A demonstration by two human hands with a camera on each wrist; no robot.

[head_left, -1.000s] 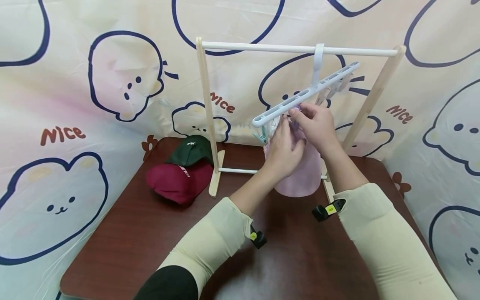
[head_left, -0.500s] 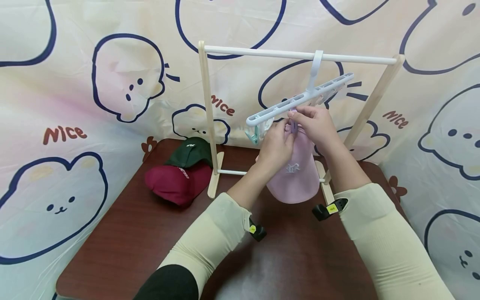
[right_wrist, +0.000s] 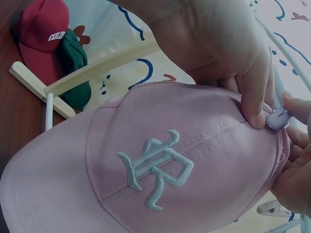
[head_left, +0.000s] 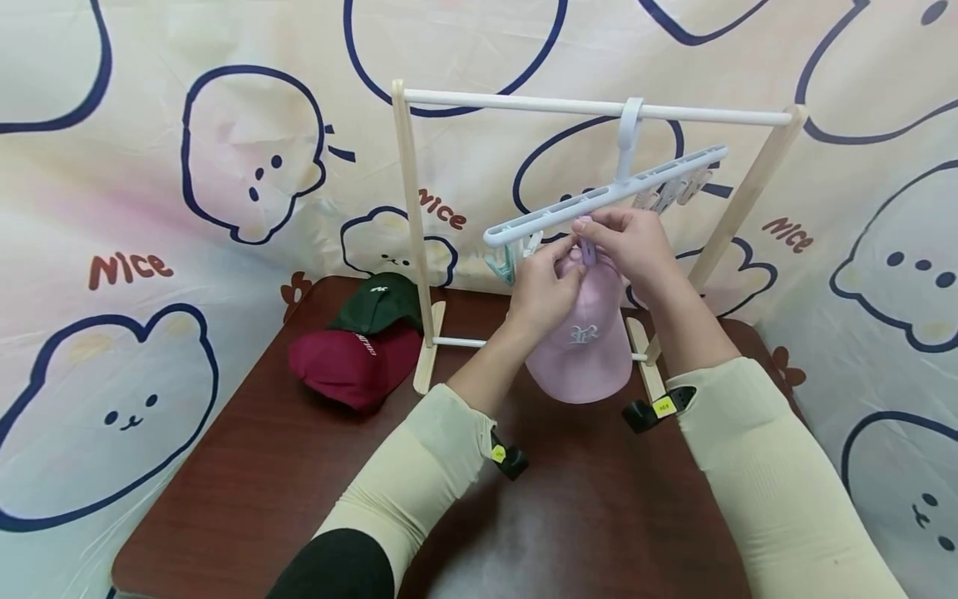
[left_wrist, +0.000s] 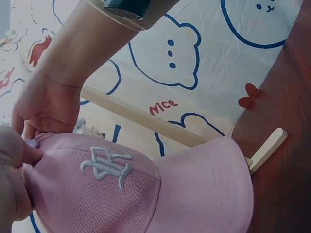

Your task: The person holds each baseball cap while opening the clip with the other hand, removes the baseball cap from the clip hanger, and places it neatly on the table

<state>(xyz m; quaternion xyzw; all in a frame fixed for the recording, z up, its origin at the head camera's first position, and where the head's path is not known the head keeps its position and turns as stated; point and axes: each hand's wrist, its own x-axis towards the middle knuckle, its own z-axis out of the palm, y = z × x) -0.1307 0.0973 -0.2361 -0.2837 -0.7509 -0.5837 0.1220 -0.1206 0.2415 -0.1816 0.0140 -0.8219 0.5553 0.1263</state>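
A pink baseball cap [head_left: 587,358] with pale embroidery hangs brim down below a light-blue clip hanger [head_left: 554,218]. My left hand [head_left: 545,291] pinches the cap near its upper edge, thumb in front. My right hand [head_left: 636,249] pinches a purple clothespin [head_left: 588,251] under the hanger bar. In the right wrist view the clothespin [right_wrist: 278,119] lies at the cap's edge, beside the left fingertips; how far its jaws stand apart cannot be told. The left wrist view shows the cap's crown [left_wrist: 102,170] and brim, with the right hand [left_wrist: 51,104] behind it.
The hanger hooks over the white top rail [head_left: 509,101] of a wooden rack and tilts, right end higher. Other clothespins [head_left: 674,191] hang along it. A maroon cap [head_left: 355,366] and a green cap [head_left: 382,301] lie on the brown table [head_left: 247,491], left of the rack.
The left hand has moved slightly down and left, its thumb now against the cap. The cap's embroidered front has come into sight. The hanger has swung a little; the right hand still pinches the clothespin.
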